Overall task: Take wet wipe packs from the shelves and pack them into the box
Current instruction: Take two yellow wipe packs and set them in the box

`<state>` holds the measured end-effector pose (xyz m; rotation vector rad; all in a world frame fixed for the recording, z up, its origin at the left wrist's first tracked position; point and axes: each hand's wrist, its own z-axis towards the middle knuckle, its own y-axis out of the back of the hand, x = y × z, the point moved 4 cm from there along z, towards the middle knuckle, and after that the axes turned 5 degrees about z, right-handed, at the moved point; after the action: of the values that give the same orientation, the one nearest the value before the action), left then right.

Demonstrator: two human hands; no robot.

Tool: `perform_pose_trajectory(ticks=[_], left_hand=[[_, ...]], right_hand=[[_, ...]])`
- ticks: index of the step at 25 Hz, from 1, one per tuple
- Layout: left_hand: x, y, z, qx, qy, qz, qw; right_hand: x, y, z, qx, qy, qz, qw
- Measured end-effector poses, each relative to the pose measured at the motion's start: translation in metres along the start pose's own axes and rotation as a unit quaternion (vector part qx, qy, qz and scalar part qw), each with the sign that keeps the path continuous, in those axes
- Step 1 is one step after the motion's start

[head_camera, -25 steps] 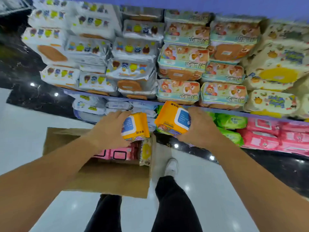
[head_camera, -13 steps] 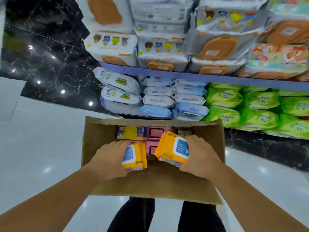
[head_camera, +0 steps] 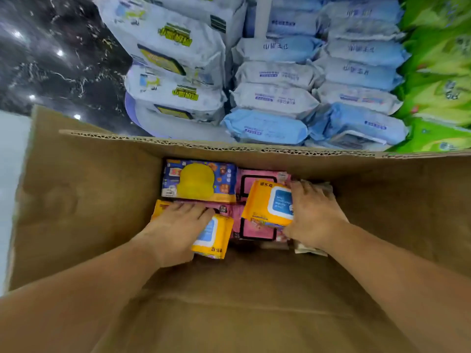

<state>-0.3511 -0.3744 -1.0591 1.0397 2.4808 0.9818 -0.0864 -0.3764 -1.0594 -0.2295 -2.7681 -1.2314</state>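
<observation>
Both hands down inside the open brown cardboard box (head_camera: 76, 200). Left hand (head_camera: 175, 230) clasps an orange wet wipe pack with blue-white lid (head_camera: 212, 236) at 9 o'clock of the box floor; right hand (head_camera: 312, 215) grips a second orange wipe pack (head_camera: 270, 203) at 3 o'clock, over flat pink wipe packs (head_camera: 257, 231). A navy pack with yellow lid (head_camera: 198, 180) lies at 11 o'clock. Pale blue stacked packs (head_camera: 267, 127) on the shelf at 12 o'clock beyond the box.

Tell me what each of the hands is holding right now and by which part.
Left hand: orange wet wipe pack, palm over its left end. Right hand: second orange pack, gripped by its right edge.
</observation>
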Motion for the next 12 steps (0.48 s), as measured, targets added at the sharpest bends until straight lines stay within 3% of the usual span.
perform_pose_trajectory(ticks=[5,7,9,10,12], left_hand=[[0.007,-0.034,0.033,-0.045,0.013,0.096,0.994],[0.001,-0.042,0.031,-0.050,0.036,0.112,0.992],[-0.005,-0.048,0.029,-0.043,0.077,0.102,0.991],[-0.008,-0.049,0.028,-0.043,0.098,0.091,0.990],[-0.009,-0.048,0.027,-0.045,0.114,0.077,0.989]], right_hand=[[0.026,-0.031,0.067,-0.113,0.081,-0.035,0.990],[0.023,-0.038,0.065,-0.158,0.064,-0.002,0.985],[0.005,-0.053,0.053,-0.176,-0.046,0.094,0.979],[-0.004,-0.061,0.045,-0.162,-0.115,0.195,0.960],[-0.010,-0.076,0.038,-0.099,-0.188,0.420,0.883]])
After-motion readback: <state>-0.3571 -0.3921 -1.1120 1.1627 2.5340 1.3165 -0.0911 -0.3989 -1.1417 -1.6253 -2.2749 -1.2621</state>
